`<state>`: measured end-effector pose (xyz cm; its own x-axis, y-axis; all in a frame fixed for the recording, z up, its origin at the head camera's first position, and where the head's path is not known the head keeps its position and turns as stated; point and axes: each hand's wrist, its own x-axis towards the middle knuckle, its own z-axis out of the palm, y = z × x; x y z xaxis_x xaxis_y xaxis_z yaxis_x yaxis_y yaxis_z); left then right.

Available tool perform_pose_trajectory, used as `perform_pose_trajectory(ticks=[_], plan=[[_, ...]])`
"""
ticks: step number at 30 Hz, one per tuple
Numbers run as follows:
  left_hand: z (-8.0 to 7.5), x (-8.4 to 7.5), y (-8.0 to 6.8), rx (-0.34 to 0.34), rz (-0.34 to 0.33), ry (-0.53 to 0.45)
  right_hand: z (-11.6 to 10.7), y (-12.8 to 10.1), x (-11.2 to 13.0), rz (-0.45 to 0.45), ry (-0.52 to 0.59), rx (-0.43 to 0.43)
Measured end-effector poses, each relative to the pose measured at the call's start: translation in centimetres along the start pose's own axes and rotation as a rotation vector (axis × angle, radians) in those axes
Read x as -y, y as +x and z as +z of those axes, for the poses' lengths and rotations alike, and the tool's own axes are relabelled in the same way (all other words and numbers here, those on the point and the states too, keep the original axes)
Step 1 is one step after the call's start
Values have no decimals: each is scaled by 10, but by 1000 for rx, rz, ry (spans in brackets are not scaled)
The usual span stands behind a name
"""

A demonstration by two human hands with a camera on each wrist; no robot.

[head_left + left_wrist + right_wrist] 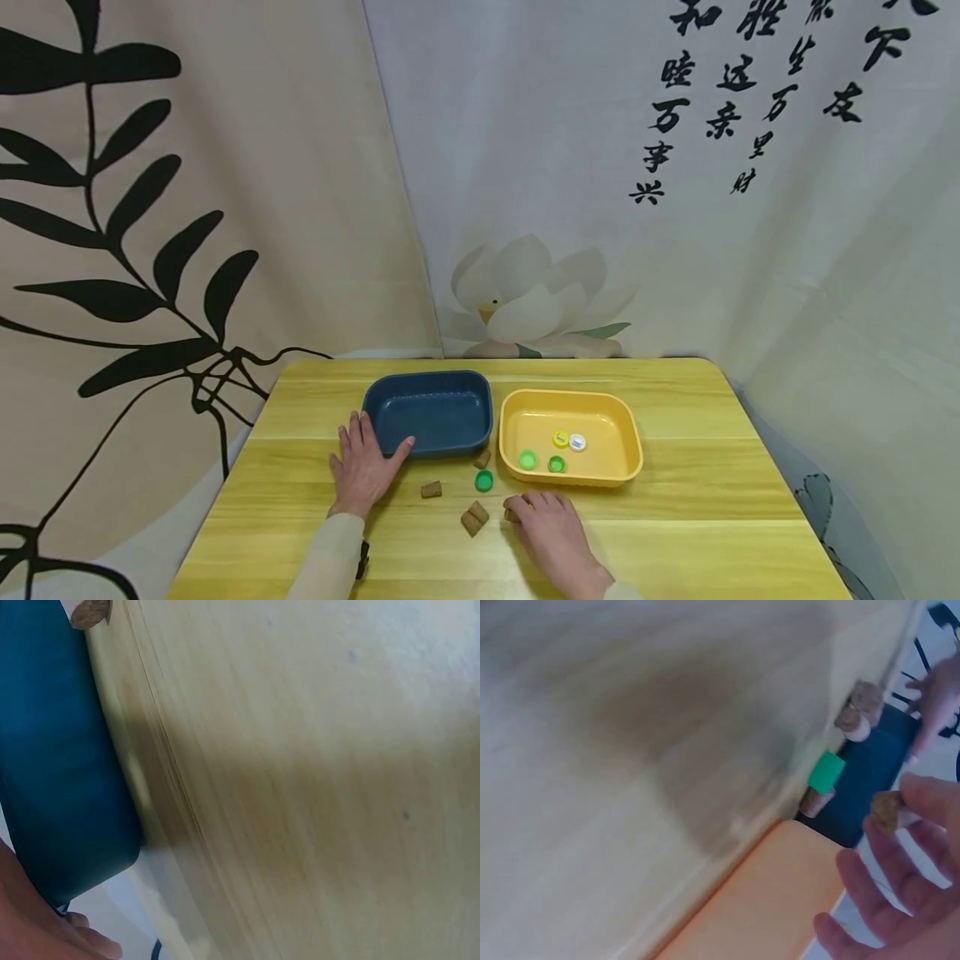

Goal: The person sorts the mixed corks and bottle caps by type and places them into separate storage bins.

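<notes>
My left hand (pixel 365 458) lies flat on the wooden table (pixel 675 533), fingers straight, its thumb against the front rim of the blue tray (pixel 427 412). The blue tray (pixel 60 772) fills the left of the left wrist view. My right hand (pixel 534 507) rests on the table in front of the yellow tray (pixel 626 454) and pinches a brown cork (pixel 887 810) at its fingertips. Between the hands lie loose corks (pixel 474 517), another cork (pixel 431 489) and a green bottle cap (pixel 483 480). A further cork (pixel 482 458) lies against the blue tray.
The yellow tray holds two green caps (pixel 528 459), a yellow cap (pixel 561 439) and a white cap (pixel 577 442). The blue tray looks empty. Printed curtains hang close behind the table and on both sides. The table's right half is bare wood.
</notes>
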<state>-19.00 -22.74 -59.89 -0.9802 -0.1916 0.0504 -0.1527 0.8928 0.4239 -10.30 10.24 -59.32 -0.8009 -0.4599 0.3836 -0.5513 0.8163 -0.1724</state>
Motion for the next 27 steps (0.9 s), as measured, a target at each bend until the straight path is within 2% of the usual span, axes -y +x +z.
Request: perform_pose_trajectory(ticks=[6, 13, 21, 27], plan=[[-1, 1, -2, 2, -5, -1, -9, 14, 1, -56, 105, -175], [1, 2, 0, 24, -14, -21, -10, 30, 2, -44, 160, -252], [3, 4, 2, 43, -20, -31, -10, 57, 10, 16, 229, -238], [5, 4, 2, 45, -20, -33, -4, 88, 17, 45, 207, -200]])
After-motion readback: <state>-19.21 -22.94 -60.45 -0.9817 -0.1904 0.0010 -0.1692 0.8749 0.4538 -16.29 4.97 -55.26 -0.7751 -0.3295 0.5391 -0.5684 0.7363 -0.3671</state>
